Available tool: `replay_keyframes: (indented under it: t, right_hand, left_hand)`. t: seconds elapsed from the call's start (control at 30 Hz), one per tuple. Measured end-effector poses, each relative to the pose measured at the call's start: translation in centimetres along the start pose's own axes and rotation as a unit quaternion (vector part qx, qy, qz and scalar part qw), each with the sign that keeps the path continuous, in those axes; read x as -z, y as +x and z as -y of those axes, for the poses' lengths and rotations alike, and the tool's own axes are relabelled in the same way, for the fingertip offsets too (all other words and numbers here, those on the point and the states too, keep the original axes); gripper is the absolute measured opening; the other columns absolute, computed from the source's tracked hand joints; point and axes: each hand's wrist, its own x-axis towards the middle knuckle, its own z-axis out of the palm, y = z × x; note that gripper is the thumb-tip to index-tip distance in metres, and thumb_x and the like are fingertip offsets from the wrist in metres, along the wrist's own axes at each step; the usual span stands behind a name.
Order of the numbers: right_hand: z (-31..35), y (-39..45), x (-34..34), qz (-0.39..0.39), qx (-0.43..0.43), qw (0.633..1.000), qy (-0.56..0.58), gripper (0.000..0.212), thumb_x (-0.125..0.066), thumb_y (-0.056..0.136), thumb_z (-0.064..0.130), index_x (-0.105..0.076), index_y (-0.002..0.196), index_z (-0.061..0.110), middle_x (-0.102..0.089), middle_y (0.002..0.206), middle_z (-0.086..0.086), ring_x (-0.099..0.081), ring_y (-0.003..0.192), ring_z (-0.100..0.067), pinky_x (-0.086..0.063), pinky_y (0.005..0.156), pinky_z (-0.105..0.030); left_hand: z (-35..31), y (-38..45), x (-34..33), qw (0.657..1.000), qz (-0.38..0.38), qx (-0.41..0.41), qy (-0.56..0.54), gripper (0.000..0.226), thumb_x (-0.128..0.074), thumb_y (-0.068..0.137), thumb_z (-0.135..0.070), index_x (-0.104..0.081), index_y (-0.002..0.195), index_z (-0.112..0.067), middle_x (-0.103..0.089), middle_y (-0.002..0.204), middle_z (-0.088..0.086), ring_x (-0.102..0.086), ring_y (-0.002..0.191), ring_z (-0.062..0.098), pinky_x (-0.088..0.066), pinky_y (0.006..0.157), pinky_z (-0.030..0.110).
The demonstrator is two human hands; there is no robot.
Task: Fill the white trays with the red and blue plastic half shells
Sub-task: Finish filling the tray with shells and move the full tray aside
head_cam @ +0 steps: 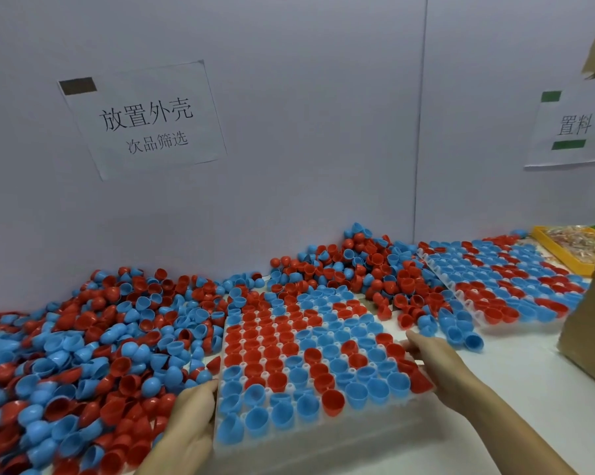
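Note:
A white tray [318,427] lies in front of me, its cells holding red and blue half shells. My left hand [190,419] grips its left edge, with the thumb on top by a blue shell. My right hand [438,361] holds the tray's right edge, fingers curled over red shells there. A second filled white tray [474,308] lies tilted at the right rear. A big loose heap of red and blue half shells [94,347] covers the table on the left, and another heap [354,265] sits against the wall.
A grey partition wall with two paper signs [145,121] stands behind. A yellow tray [563,255] with wrapped items sits at the far right. A brown cardboard box [590,330] stands at the right edge. A few loose shells [460,332] lie between the trays.

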Motion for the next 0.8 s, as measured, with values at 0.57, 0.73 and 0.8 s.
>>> replay_keyframes:
  t: [0.57, 0.73, 0.8]
  right_hand:
    - [-1.0, 0.1, 4.2, 0.301, -0.066, 0.947, 0.091, 0.069, -0.078, 0.071, 0.001, -0.046, 0.131, 0.01, -0.068, 0.123, -0.018, -0.069, 0.106, -0.038, -0.058, 0.081, -0.05]
    - [-1.3, 0.4, 4.0, 0.295, -0.048, 0.951, 0.075, 0.075, -0.074, 0.075, -0.011, -0.039, 0.139, 0.007, -0.053, 0.137, -0.015, -0.059, 0.121, -0.039, -0.051, 0.097, -0.058]
    - [-1.3, 0.5, 3.6, 0.285, -0.042, 0.956, 0.055, 0.075, -0.072, 0.079, -0.011, -0.037, 0.143, 0.009, -0.052, 0.134, -0.011, -0.058, 0.119, -0.034, -0.054, 0.094, -0.053]
  left_hand:
    - [1.6, 0.2, 0.5, 0.982, 0.112, 0.076, -0.135, 0.042, -0.046, 0.099, -0.018, -0.06, 0.131, 0.006, -0.063, 0.129, 0.03, -0.062, 0.106, 0.045, -0.045, 0.105, 0.057]
    - [1.8, 0.5, 0.6, 0.984, 0.097, 0.08, -0.124, 0.046, -0.048, 0.098, -0.018, -0.056, 0.138, 0.004, -0.057, 0.137, 0.031, -0.052, 0.13, 0.048, -0.038, 0.114, 0.06]
    - [1.9, 0.7, 0.6, 0.985, 0.098, 0.076, -0.119, 0.046, -0.048, 0.098, -0.017, -0.056, 0.138, 0.004, -0.056, 0.139, 0.031, -0.052, 0.131, 0.048, -0.037, 0.114, 0.06]
